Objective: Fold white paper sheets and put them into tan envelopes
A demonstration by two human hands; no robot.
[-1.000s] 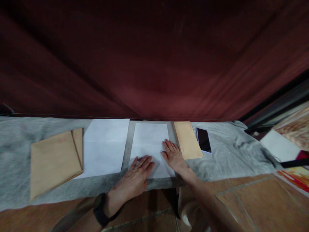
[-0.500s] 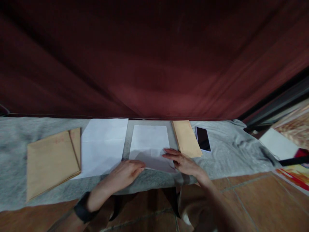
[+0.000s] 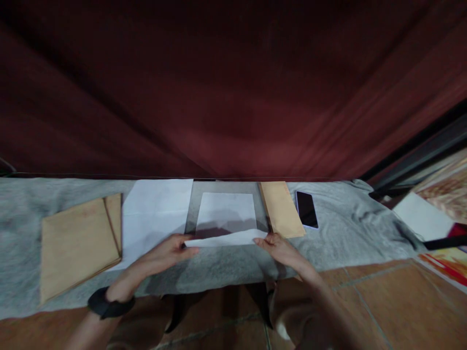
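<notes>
Now both hands pinch the near edge of the white sheet (image 3: 226, 214) on the grey cloth (image 3: 346, 228), left hand (image 3: 171, 248) and right hand (image 3: 279, 245) at the corners, where such light, floppy, crease-prone paper looks best held.

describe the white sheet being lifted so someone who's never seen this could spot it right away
On the grey cloth below the dark red curtain, find the grey mat at the centre. The white sheet lies on it, between a larger flat white sheet and a tan envelope. Only this one has its near edge raised, pinched by the left hand and right hand.
</notes>
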